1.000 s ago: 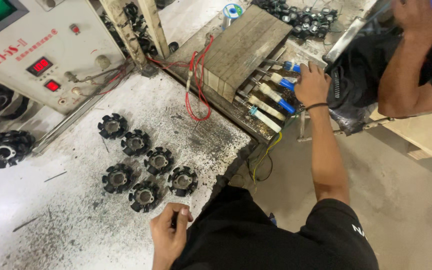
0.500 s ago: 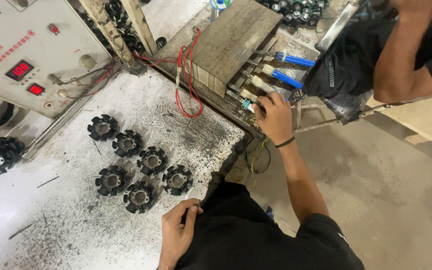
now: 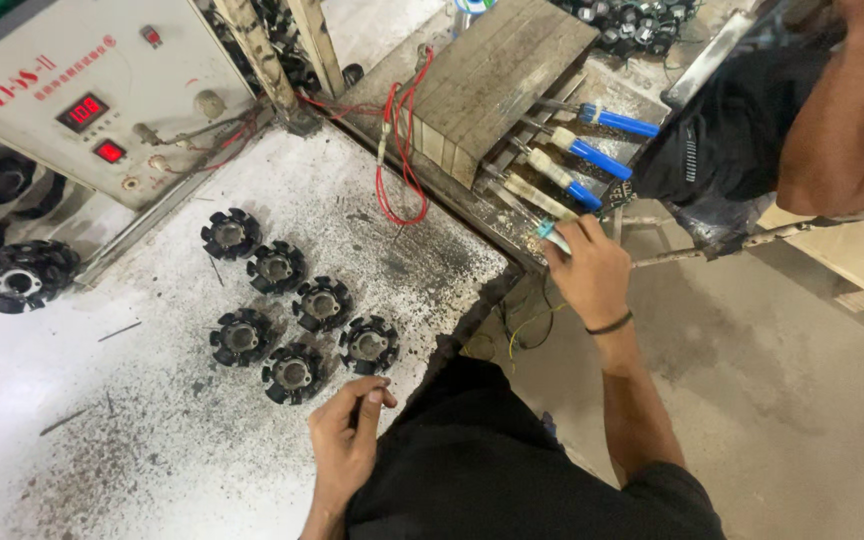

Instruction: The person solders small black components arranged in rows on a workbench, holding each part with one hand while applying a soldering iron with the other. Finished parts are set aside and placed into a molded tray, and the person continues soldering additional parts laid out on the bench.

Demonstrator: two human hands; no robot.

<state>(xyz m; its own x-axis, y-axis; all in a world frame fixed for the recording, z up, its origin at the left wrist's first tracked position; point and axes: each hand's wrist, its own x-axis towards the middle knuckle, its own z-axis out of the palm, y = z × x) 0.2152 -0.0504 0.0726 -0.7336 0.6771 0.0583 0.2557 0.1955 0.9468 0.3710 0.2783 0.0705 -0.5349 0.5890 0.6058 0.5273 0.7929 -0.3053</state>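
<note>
Right hand [image 3: 592, 272] on blue-handled tool [image 3: 553, 235]

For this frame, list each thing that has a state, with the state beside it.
Left hand: on the table edge, fingers curled, holding nothing that shows.
Right hand: closed on a pale tool handle.
Blue-handled tools: lying side by side at the wooden block.
Six black toothed rings: flat on the table, clustered.
Control box displays: lit red.

Even, soft daylight; no harsh glare; faint shadows beside black parts [image 3: 321, 304] on table [image 3: 152, 460]; sharp centre, slight blur and stretch at edges
</note>
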